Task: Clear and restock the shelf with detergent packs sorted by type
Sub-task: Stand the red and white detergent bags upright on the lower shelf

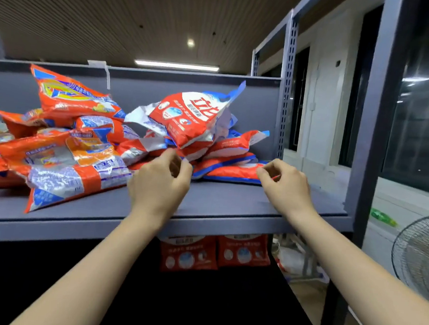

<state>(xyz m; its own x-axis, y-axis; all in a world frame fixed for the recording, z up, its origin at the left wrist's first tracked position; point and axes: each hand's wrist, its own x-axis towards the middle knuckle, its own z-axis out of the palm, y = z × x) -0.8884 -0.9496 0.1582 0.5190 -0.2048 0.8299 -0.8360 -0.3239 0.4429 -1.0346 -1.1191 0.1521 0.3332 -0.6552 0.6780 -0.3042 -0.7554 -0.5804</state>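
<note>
A: Where are the packs?

B: Heaped on the grey shelf (218, 203), filling the left and middle of the frame. Orange packs (62, 155) lie to the left; red packs (225, 147) pile up at centre, one red pack (188, 119) propped on top with its white lettering showing.

A: And the hands?

B: The left hand (159, 183), at centre, has its fingers (175, 159) curled, pinching the lower edge of the propped pack. The right hand (287, 186), right of centre, is curled too, its fingertips at the corner of a flat pack (233, 171) lying on the shelf; a firm hold I cannot tell.

A: Anything around?

B: Two more red packs (214, 252) stand under the shelf, lower centre. A fan (421, 258) sits at the right edge, beyond the rack's upright post (375, 123).
</note>
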